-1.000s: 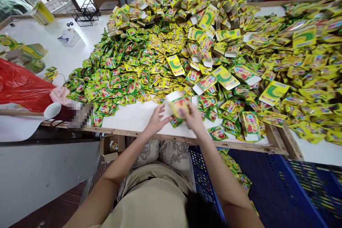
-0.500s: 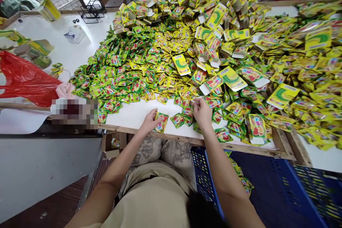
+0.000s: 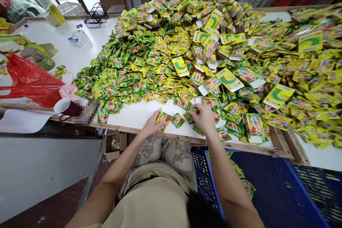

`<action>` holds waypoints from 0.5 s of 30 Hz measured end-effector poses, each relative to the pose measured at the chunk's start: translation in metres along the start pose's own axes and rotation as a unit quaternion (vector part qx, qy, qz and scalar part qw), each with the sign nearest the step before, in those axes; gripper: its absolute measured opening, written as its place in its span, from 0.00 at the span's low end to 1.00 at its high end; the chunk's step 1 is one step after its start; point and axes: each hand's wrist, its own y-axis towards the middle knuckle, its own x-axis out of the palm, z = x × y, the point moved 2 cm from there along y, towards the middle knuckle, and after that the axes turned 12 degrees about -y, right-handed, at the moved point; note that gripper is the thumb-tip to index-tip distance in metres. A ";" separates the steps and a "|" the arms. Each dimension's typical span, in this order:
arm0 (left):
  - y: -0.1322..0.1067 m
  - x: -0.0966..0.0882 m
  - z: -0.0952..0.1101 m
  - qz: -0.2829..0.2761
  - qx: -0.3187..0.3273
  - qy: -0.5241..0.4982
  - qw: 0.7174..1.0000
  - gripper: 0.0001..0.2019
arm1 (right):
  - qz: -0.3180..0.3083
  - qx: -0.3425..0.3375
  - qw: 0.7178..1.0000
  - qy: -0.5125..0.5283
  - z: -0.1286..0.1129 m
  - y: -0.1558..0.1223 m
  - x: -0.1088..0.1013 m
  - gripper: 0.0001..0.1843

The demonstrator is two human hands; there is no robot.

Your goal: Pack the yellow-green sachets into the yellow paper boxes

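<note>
My left hand (image 3: 153, 125) is closed round a small printed box (image 3: 164, 120), green and yellow with red fruit, near the front edge of the table. Just right of that box, one green sachet (image 3: 177, 120) lies flat on the white tabletop. The bent fingers of my right hand (image 3: 205, 118) pinch at another green sachet (image 3: 188, 117), low over the table; the fingertips partly cover it. Beyond both hands rises a large heap of green and yellow sachets (image 3: 128, 74).
Flat and opened yellow cartons (image 3: 230, 79) lie over the heap's right side. At left are a red plastic bag (image 3: 37, 82) and a cup (image 3: 62, 105), partly blurred out. A wooden rim (image 3: 187, 139) edges the table; below right stands a blue crate (image 3: 267, 185) holding sachets.
My right hand has come slightly toward me, its fingertips now on a green sachet. My left hand keeps the box in nearly the same place. The view has shifted a little.
</note>
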 end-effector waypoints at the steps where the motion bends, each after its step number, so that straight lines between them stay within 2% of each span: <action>1: -0.001 0.001 0.002 0.009 0.000 0.011 1.000 0.31 | 0.022 0.011 1.000 0.019 -0.002 0.001 -0.007 0.12; 4: -0.004 0.006 0.006 0.020 0.004 0.049 0.999 0.32 | 0.036 0.040 0.988 0.143 -0.013 0.002 -0.015 0.14; 6: -0.005 0.009 0.008 0.019 0.018 0.070 0.997 0.31 | 0.011 0.052 0.963 0.263 -0.027 0.002 -0.008 0.17; 8: -0.006 0.011 0.009 0.016 0.034 0.084 0.996 0.31 | -0.004 0.044 0.940 0.339 -0.045 0.000 0.004 0.18; 10: -0.007 0.013 0.010 0.019 0.039 0.102 0.994 0.34 | -0.015 0.019 0.946 0.325 -0.059 -0.003 0.014 0.16; 12: -0.008 0.014 0.010 0.024 0.034 0.133 0.990 0.41 | -0.043 -0.011 0.964 0.261 -0.067 -0.005 0.018 0.11; 14: -0.008 0.016 0.010 0.025 0.026 0.171 0.985 0.44 | -0.087 -0.041 0.974 0.206 -0.067 -0.004 0.016 0.06; 15: -0.007 0.016 0.010 0.023 0.023 0.189 0.982 0.42 | -0.111 -0.056 0.973 0.194 -0.065 -0.002 0.015 0.05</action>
